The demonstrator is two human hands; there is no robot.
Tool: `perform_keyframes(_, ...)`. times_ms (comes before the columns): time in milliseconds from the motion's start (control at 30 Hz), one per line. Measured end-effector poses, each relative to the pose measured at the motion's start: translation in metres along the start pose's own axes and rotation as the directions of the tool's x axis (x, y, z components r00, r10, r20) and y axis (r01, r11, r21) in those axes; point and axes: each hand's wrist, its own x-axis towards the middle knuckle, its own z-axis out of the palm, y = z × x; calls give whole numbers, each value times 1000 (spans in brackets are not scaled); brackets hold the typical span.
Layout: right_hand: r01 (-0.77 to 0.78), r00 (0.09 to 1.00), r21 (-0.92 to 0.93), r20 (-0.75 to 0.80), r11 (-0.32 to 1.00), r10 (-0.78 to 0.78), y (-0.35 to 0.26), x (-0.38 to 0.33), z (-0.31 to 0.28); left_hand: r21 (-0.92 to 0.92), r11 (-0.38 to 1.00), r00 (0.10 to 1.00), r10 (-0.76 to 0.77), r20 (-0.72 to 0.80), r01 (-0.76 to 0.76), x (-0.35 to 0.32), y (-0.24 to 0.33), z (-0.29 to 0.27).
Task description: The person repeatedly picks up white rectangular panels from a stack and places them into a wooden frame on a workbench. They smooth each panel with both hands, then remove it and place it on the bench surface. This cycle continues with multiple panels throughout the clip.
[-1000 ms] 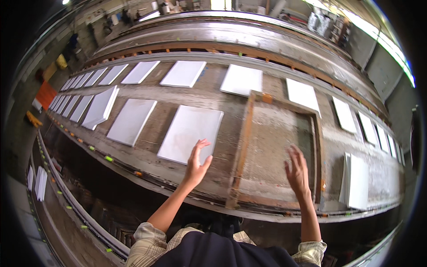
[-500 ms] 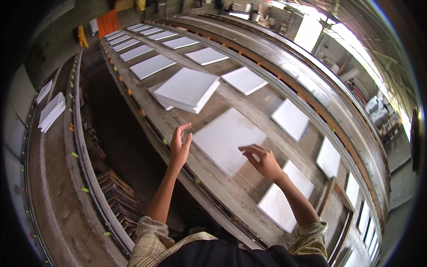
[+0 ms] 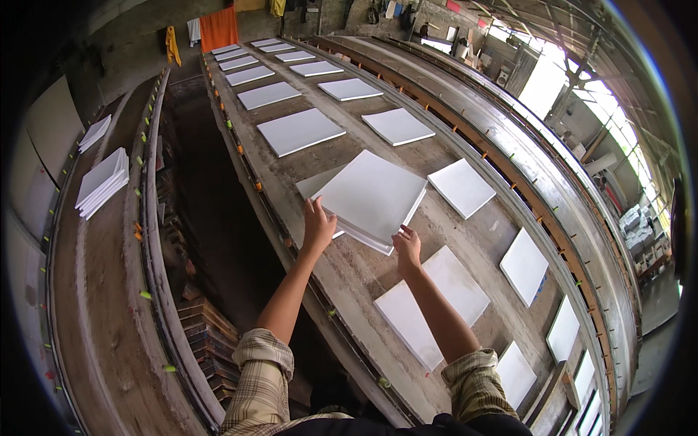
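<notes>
A thick stack of white sheets (image 3: 374,190) lies on the long table in front of me, its near corner pointing towards me. My left hand (image 3: 318,224) pinches the stack's left corner, fingertips over the top and thumb at the edge. At the right near edge, the fingers of my right hand (image 3: 407,245) close on the stack's side. Partly beneath the stack, another pale sheet (image 3: 309,187) sticks out to the left. Just nearer than the stack, a flat white sheet (image 3: 407,320) is partly covered by my right forearm.
Two rows of white sheets run along the long brown table (image 3: 342,283) to the far end. A wooden frame (image 3: 549,392) lies at the near right. Across a dark gap on the left, a second table (image 3: 102,291) bears a sheet stack (image 3: 103,182). Orange cloth (image 3: 219,30) hangs at the back.
Both hands have moved up to the stack and taken hold of its edges; my right hand was over the flat sheet before. The view has shifted, so the table sits differently in it.
</notes>
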Motion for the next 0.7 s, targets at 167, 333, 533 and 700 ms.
perform_keyframes(167, -64, 987, 8, -150, 998, 65, -30, -21, 16, -74, 997, 998, -8, -67, 3, -2, -19, 16)
perform_keyframes(333, -96, 994, 63, 58, 993, 93, -56, -10, 19, -7, 996, 977, 90, -194, -94, -8, -24, 15)
perform_keyframes(533, -23, 979, 164, 204, 986, -11, -75, -20, -4, -117, 983, 967, 113, -229, -143, 0, -15, 3)
perform_keyframes(700, 145, 919, 187, 337, 971, -203, -107, -69, -73, -723, 690, 999, 44, -14, -41, -18, 25, -4)
